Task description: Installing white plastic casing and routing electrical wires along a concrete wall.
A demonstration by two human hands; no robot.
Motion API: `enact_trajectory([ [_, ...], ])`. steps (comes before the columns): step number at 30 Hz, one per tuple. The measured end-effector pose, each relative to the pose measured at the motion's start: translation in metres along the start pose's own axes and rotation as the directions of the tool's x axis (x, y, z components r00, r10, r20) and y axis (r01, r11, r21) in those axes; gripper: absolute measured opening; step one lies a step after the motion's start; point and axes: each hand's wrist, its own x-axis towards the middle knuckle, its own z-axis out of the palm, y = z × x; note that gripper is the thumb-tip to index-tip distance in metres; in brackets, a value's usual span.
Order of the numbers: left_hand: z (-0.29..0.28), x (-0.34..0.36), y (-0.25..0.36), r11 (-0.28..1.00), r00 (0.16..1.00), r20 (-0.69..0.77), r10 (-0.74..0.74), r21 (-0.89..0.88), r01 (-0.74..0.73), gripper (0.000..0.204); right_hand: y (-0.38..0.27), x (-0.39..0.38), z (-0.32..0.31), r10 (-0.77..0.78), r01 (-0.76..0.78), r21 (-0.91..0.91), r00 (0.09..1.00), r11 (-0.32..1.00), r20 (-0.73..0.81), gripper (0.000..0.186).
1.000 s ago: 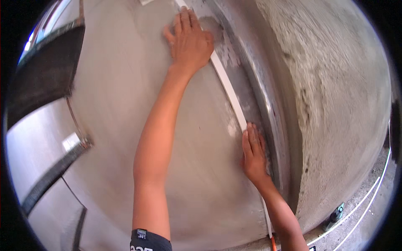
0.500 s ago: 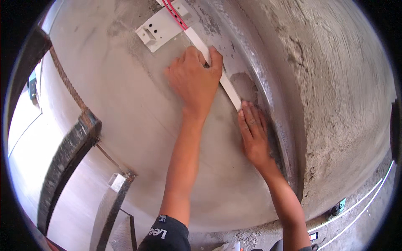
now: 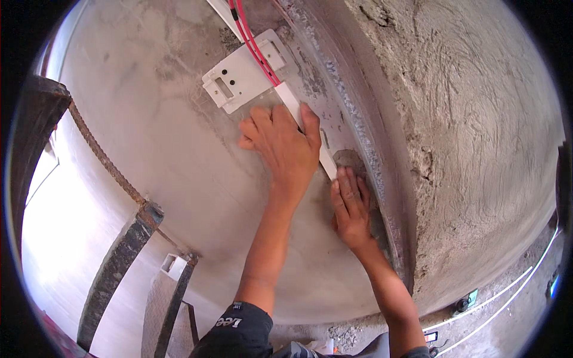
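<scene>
A narrow white strip [image 3: 301, 116] lies flat against the grey plastered wall [image 3: 179, 149], running diagonally under both hands. The left hand [image 3: 283, 146] is spread open with its palm and fingers pressed over the strip, the forefinger lying along its edge; it grips nothing. The right hand [image 3: 351, 206], just below and touching the strip's lower visible end, is likewise flat, fingers together, pressing rather than grasping.

Immediately above the left hand's fingertips, the strip meets a white wall box [image 3: 248, 71] set into the plaster; red wires [image 3: 253, 45] enter it from above and run along the strip's line.

Risk, as judged: the strip is held by pressure alone, so any easing of either palm could let it slide or spring off line. The rough patch of plaster [image 3: 352, 161] by the right hand's fingertips may keep it from sitting flush.

To the right of both hands a raised rough edge [image 3: 382, 179] crowds the right hand's working room. Well left of the left forearm stand dark metal bars [image 3: 119, 262].
</scene>
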Motion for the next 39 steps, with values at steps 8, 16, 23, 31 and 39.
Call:
enact_trajectory([
  [8, -0.003, -0.002, 0.000, 0.996, 0.999, 0.035, -0.022, -0.083, 0.025, 0.025, 0.006, -0.001, 0.004, -0.004, 0.005, -0.030, 0.999, 1.000, 0.036, 0.052],
  [16, -0.011, -0.042, 0.001, 0.929, 0.891, 0.277, 0.361, -0.025, -0.369, 0.057, 0.009, -0.006, 0.004, -0.016, 0.016, 0.008, 0.999, 1.000, -0.029, 0.058],
  [23, -0.009, -0.038, 0.002, 0.932, 0.912, 0.249, 0.326, -0.244, -0.267, 0.062, 0.015, -0.010, 0.009, -0.088, 0.084, -0.036, 0.987, 0.996, -0.132, 0.045],
  [31, -0.013, 0.009, -0.009, 0.975, 0.997, 0.077, -0.021, -0.218, 0.037, 0.059, 0.013, -0.017, 0.005, -0.047, 0.048, 0.008, 0.995, 0.999, -0.093, 0.052],
  [39, -0.002, 0.023, -0.014, 0.970, 0.998, -0.060, 0.026, -0.240, -0.039, 0.036, 0.015, -0.014, 0.003, -0.033, 0.039, 0.061, 0.995, 0.997, -0.092, 0.055],
])
